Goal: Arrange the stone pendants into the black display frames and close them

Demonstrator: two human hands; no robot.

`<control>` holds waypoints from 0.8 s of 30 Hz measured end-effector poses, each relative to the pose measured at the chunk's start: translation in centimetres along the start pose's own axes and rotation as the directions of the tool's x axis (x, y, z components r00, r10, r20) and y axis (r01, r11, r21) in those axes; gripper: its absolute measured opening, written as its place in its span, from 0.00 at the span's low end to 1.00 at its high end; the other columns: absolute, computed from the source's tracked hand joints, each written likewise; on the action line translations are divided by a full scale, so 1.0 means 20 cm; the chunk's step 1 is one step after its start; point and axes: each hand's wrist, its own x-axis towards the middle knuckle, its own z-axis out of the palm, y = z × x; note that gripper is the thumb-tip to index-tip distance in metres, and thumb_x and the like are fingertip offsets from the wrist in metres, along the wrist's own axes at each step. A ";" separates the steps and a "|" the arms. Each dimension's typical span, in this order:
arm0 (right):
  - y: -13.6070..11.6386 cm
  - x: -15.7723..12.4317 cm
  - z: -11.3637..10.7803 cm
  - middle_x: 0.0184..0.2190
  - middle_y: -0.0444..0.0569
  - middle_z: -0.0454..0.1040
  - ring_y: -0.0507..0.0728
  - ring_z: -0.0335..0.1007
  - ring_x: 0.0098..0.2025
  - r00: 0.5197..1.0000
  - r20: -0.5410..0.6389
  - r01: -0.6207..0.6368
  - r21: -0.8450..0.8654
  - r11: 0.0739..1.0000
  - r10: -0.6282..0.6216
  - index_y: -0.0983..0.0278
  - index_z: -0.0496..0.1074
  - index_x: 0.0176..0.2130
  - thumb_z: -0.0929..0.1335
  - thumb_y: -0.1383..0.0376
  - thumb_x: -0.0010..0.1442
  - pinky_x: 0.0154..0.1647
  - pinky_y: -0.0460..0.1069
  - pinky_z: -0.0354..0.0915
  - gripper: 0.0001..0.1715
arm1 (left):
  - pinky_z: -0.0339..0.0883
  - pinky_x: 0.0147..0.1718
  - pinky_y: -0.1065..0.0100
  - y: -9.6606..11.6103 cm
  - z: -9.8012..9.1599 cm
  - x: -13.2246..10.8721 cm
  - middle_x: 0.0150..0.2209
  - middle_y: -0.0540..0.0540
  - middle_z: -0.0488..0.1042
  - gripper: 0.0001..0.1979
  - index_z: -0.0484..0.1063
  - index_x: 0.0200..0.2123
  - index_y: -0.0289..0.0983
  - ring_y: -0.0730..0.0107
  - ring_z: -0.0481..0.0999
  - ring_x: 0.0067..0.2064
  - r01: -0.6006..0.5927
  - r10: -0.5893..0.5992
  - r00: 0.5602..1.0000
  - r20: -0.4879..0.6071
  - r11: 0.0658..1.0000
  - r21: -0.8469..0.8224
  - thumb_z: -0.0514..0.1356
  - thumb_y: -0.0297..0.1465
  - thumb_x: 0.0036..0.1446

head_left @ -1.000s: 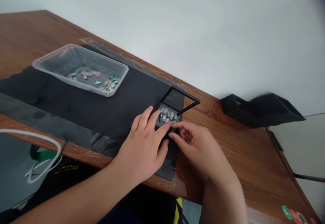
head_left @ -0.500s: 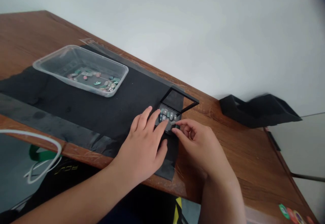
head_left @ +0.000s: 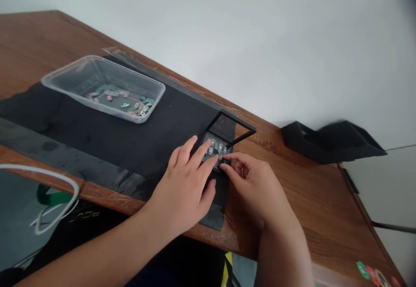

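In the head view, small pieces (head_left: 216, 147) are seen in an open black case (head_left: 216, 137) on the mat (head_left: 175, 109). Its left part is covered by the left grip (head_left: 185, 191), fingers apart; at its right edge the right grip (head_left: 255, 183) is held nearly together, whether on a piece cannot be told.

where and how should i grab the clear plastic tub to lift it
Probably by the rim at the short end nearest the left hand, coming from the picture's right, thumb inside. The clear plastic tub stands upright and open, that edge unobstructed; small pieces lie loose inside, so keep it level.
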 end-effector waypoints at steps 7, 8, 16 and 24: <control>0.00 -0.01 0.00 0.22 0.40 0.69 0.53 0.63 0.24 1.000 0.005 0.018 0.027 0.999 -0.018 0.56 0.79 0.47 0.69 0.59 0.65 0.27 0.48 0.54 0.12 | 0.58 0.62 0.39 0.00 -0.02 0.00 0.69 0.43 0.64 0.19 0.74 0.58 0.40 0.43 0.54 0.71 -0.008 0.008 1.000 -0.012 1.000 -0.024 0.55 0.31 0.66; 0.00 -0.01 0.00 0.22 0.40 0.69 0.52 0.62 0.24 1.000 0.006 0.023 0.030 0.999 -0.023 0.56 0.79 0.47 0.69 0.58 0.65 0.27 0.48 0.54 0.12 | 0.58 0.63 0.39 0.00 -0.02 0.00 0.69 0.44 0.63 0.18 0.75 0.57 0.41 0.44 0.53 0.71 -0.013 0.013 1.000 -0.009 1.000 -0.028 0.55 0.31 0.66; 0.01 -0.01 0.00 0.22 0.39 0.67 0.52 0.62 0.24 1.000 -0.026 0.018 0.064 0.998 -0.016 0.56 0.78 0.45 0.70 0.58 0.64 0.27 0.48 0.55 0.11 | 0.57 0.63 0.41 0.00 -0.02 0.00 0.72 0.47 0.57 0.19 0.73 0.58 0.40 0.47 0.50 0.73 -0.013 0.013 1.000 -0.003 1.000 -0.028 0.54 0.32 0.67; 0.03 0.00 0.00 0.22 0.39 0.66 0.52 0.62 0.24 1.000 -0.017 0.002 0.095 0.995 -0.001 0.57 0.78 0.45 0.71 0.59 0.63 0.27 0.48 0.56 0.11 | 0.57 0.63 0.37 0.00 0.00 -0.01 0.71 0.31 0.57 0.24 0.65 0.62 0.31 0.41 0.52 0.72 0.075 -0.074 0.995 -0.066 0.997 0.015 0.57 0.31 0.64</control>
